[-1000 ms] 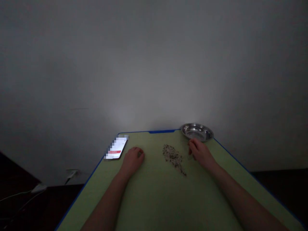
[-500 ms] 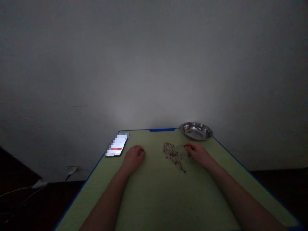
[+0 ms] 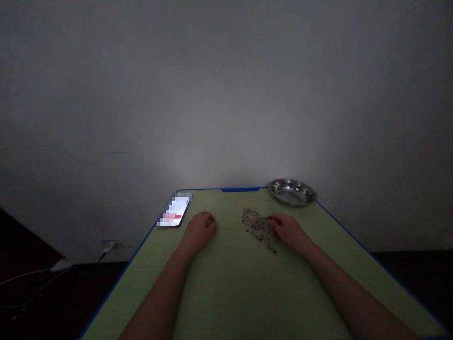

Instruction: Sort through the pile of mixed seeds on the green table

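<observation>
A small heap of dark and pale grains [image 3: 255, 226] lies on the green table top [image 3: 230, 288]. My right hand [image 3: 289, 232] rests just right of the heap, its fingertips drawn together and touching the heap's right edge; what they pinch, if anything, is too small and dim to make out. My left hand [image 3: 198, 231] lies on the table left of the heap, curled into a loose fist with nothing visible in it. A shallow steel dish [image 3: 293, 192] stands at the far right corner, beyond my right hand, and looks empty.
A lit phone [image 3: 174, 210] lies at the table's far left edge, close to my left hand. The table has a blue rim and stands against a plain wall. Cables and a plug lie on the dark floor at the left. The light is dim.
My right hand has moved left from near the dish to the right edge of the grain heap. My left hand has stayed put.
</observation>
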